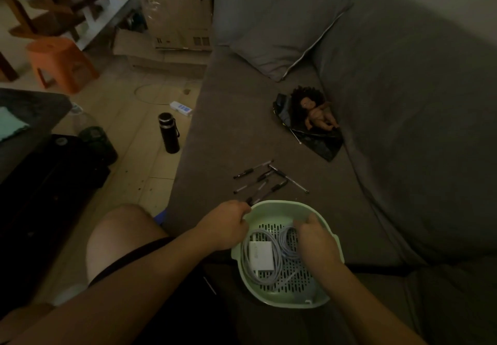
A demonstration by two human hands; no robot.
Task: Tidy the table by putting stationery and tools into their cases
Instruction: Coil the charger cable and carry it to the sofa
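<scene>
A pale green perforated basket (271, 206) sits on the grey sofa seat in front of me. Inside it lie a white charger block (261, 256) and a coiled grey cable (289, 240). My left hand (226, 223) is closed at the basket's left rim, with a dark pen (258, 197) sticking out of its fist. My right hand (314, 237) reaches into the basket, its fingers on the cable coil. Several black pens (252, 176) and a metal tool (289, 179) lie loose on the seat just beyond the basket.
A doll (316, 113) lies on a dark cloth (322, 143) near the sofa back. A cushion (279, 38) leans further off. On the floor to the left stand a black flask (169, 136), an orange stool (59, 62) and cardboard boxes (178, 19). My bare knee (121, 237) is at the sofa edge.
</scene>
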